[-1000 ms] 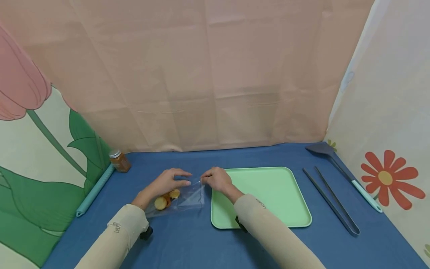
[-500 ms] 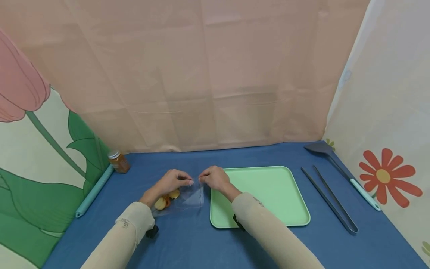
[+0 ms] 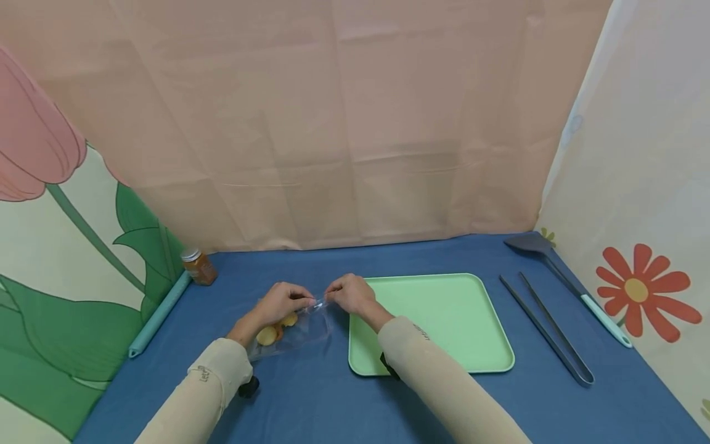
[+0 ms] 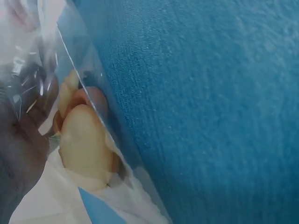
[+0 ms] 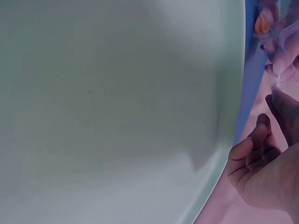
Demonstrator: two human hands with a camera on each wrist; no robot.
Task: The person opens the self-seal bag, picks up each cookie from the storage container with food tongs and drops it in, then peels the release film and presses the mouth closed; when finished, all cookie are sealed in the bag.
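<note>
A clear plastic bag (image 3: pixel 307 333) lies left of the tray, with several pale yellow and orange-brown food pieces (image 3: pixel 267 335) inside. My left hand (image 3: pixel 280 303) pinches the bag's upper edge between thumb and fingers. Close to its right, my right hand (image 3: pixel 352 295) pinches the same edge with thumb and forefinger, its wrist over the tray's left side. In the left wrist view, the food pieces (image 4: pixel 86 140) show through the film, one large and pale with rounder orange ones behind it. The right wrist view shows the thumb and forefinger meeting at the film, the other fingers curled.
A light green tray (image 3: pixel 438 327) lies right of the bag. Beyond it are dark tongs (image 3: pixel 546 330) and a spatula (image 3: pixel 577 290) with a mint handle. A jar (image 3: pixel 198 266) of brown contents stands at the back left beside a rolled teal item (image 3: pixel 159 316). Fabric walls enclose the table.
My left hand has gone from loosely spread fingers to pinching the bag's edge. My right hand has shifted slightly left, and the bag's right end has lifted and bunched between the hands.
</note>
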